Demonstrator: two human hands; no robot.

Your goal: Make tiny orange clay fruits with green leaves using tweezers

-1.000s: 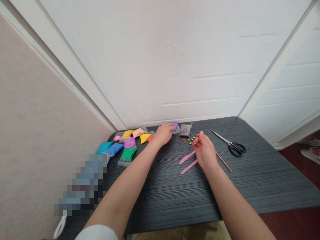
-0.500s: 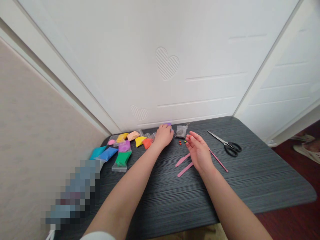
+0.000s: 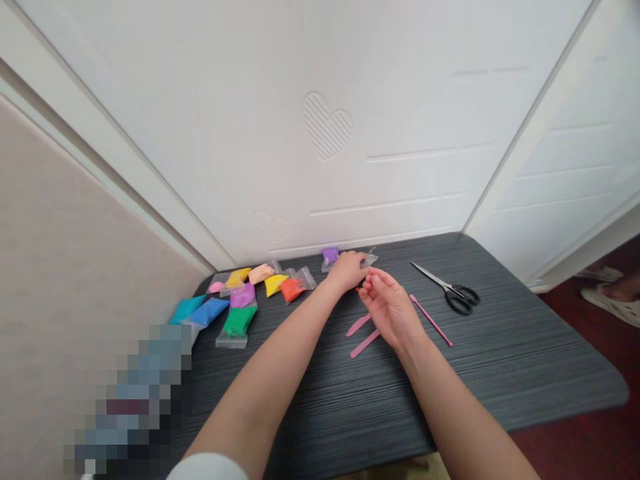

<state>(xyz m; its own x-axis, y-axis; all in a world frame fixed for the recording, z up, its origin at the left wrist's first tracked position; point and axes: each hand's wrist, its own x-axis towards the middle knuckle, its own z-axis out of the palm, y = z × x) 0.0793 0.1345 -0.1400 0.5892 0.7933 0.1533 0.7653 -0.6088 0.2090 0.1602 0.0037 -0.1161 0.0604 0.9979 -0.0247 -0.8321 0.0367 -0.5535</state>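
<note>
Across dark-grained tabletop (image 3: 370, 413), nearest first, two pink flat tools (image 3: 365, 344) partly hidden behind right hand (image 3: 384, 303), fingers curled in toward thumb, hold on anything impossible to tell. Slightly farther, left hand (image 3: 347, 270) covering part of clear bag (image 3: 371, 259), grip on it likewise too hidden to tell; scissors (image 3: 449, 287) lying well off to the right, purple packet (image 3: 330, 255) near the left hand, then white panel (image 3: 225, 133) with embossed heart (image 3: 327, 127) behind.

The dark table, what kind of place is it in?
Probably a room in a home. The table stands by a white panel with a big heart pattern, and scissors and colourful bags lie on it.
</note>
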